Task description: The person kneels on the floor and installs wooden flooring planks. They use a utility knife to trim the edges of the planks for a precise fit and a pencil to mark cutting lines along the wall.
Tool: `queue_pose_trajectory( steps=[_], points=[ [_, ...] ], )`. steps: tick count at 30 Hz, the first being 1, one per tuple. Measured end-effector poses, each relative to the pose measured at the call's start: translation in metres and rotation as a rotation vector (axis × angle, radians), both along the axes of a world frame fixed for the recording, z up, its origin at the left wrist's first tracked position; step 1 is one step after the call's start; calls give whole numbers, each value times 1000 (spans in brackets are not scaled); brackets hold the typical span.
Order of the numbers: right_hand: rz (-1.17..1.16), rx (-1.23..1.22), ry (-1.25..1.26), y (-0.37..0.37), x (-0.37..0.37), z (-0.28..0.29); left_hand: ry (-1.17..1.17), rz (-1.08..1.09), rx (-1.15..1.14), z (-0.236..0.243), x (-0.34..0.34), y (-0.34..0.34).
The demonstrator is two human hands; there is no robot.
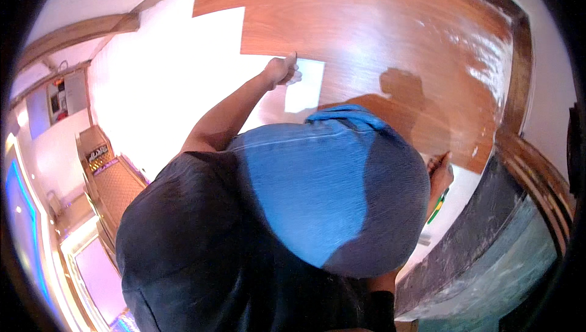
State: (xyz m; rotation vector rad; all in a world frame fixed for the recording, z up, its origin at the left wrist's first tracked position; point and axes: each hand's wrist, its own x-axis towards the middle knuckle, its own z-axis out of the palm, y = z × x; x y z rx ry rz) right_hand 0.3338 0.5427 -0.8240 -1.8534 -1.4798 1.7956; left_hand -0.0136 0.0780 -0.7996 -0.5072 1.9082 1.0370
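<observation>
Wood-look floor planks [354, 20] with a stepped edge lie over a white floor layer [165, 57]. My left hand [282, 71] is at that edge, with one digit stretched to the plank border and the other fingers curled; nothing shows in them. At the right, my right hand [442, 176] is beside the nearest plank's lower edge, fingers bent together. Whether they hold the plank or something small is hidden. A green and yellow band [437, 208] circles that wrist. My bent leg in blue jeans [323, 191] covers the floor between my hands.
Wooden trim [520, 75] runs along the right wall. Dark and grey-green sheet material [482, 259] is at the lower right, near a small grey piece [424, 240]. Wooden furniture with a woven panel [116, 188] stands at the left. Whitish smears mark the planks' right end.
</observation>
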Motion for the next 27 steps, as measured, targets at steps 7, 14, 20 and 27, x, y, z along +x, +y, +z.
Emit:
queue_pose_trajectory(
  steps=[7, 14, 20, 27],
  points=[
    [59, 106, -102, -16, -4, 4, 2, 442, 165, -39, 4, -18],
    [-75, -120, 97, 1, 23, -45, 178, 279, -48, -73, -10, -20],
    [756, 1290, -546, 4, 36, -76, -21, 437, 142, -68, 1, -51],
    [-242, 132, -195, -27, -2, -19, -134, 263, -124, 30, 37, -86]
  ],
)
